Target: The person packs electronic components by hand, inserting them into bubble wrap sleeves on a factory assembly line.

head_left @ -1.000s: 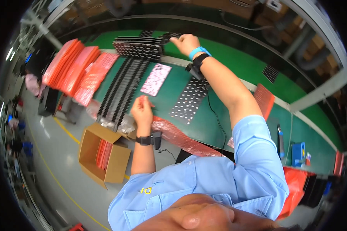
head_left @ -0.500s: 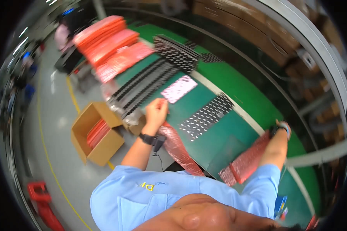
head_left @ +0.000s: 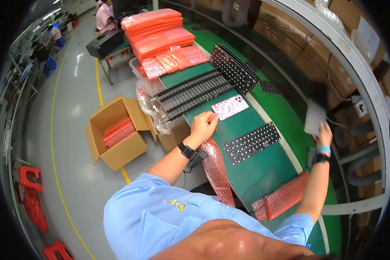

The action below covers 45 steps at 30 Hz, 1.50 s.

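My left hand [head_left: 205, 125] is closed at the near edge of the green table, beside a pink-and-white patterned phone-shaped piece [head_left: 230, 107]. From under its fingers a red bubble-wrap bag [head_left: 216, 171] hangs down toward my body. Out to the right, my right hand [head_left: 324, 135] grips the lower end of a thin grey dotted panel [head_left: 315, 118], raised and blurred by motion. A black panel with rows of white dots [head_left: 252, 144] lies flat on the table between my hands. Nearer my right forearm lies another red bubble-wrap bag [head_left: 286, 196].
Black slotted racks [head_left: 193, 93] and several upright dotted panels [head_left: 234, 67] stand farther back. Red bubble-wrap bags are stacked [head_left: 154, 32] behind them. An open cardboard box [head_left: 117, 134] with red bags sits left of the table. A metal frame [head_left: 355, 210] curves along the right.
My right hand has risen from beside the near red bag and now shows the grey panel lifted. My left hand stays at the table edge; the whole view has shifted.
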Available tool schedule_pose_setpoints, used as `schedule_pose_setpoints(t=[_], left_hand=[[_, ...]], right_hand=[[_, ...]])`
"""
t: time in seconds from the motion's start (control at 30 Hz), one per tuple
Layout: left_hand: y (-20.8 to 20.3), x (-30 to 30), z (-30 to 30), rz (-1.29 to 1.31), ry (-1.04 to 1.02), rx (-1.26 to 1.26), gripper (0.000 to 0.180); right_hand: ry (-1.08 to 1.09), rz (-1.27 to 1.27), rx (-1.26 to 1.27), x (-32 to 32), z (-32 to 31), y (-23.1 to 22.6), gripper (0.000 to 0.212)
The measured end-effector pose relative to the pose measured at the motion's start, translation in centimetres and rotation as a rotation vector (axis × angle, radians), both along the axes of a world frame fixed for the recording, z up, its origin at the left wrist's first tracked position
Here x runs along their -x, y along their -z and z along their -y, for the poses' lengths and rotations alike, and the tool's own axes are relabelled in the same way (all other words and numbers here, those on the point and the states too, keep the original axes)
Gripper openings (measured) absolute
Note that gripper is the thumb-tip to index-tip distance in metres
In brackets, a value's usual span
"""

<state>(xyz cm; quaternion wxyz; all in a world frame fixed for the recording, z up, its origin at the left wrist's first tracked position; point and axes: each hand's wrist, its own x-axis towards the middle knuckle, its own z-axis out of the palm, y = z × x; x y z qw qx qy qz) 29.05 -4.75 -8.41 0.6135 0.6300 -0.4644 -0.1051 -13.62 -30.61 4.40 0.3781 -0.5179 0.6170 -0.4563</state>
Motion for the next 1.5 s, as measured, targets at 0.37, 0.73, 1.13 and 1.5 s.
schedule_pose_setpoints(t=[0.37,0.73,1.13,1.5], left_hand=[[0.2,0.5,1.3,0.044,0.052,0.053,0.011],[-0.1,0.4,1.2,0.023,0.071,0.027,0.009],[0.4,0.0,1.5,-0.082,0.109,-0.021,0.014],[-0.1,0.4,0.7,-0.087,0.036,-0.030,0.012]], right_hand=[[-0.440,-0.770,0.546,-32.2,-5.9,-1.3,0.024],[-0.532,-0.778,0.536,-33.7,-1.3,3.1,0.024],[-0.045,-0.595,0.395,-26.7,3.1,1.0,0.037],[0.326,-0.776,-0.469,-21.6,8.4,6.4,0.101]])
